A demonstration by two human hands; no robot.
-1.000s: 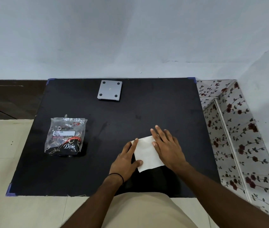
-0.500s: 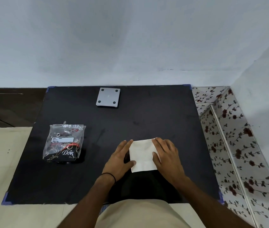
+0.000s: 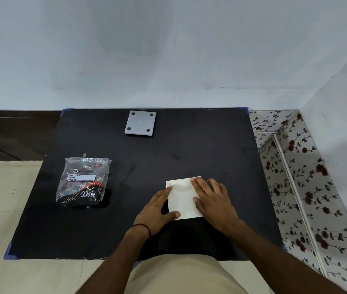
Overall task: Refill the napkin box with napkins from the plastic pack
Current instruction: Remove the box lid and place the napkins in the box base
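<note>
Both hands, the left hand and right hand, press flat on the white square napkin stack; the clear plastic pack looks emptied, and the grey square box probably awaits filling.

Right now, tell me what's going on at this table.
A person is working at a black table with bare hands. Both hands rest flat on a white stack of napkins near the front edge: the left hand along its left side, the right hand over its right side. The clear plastic pack lies off to the left, untouched and looking mostly emptied. A grey square piece with four dark pads, possibly part of the napkin box, lies at the far edge.
</note>
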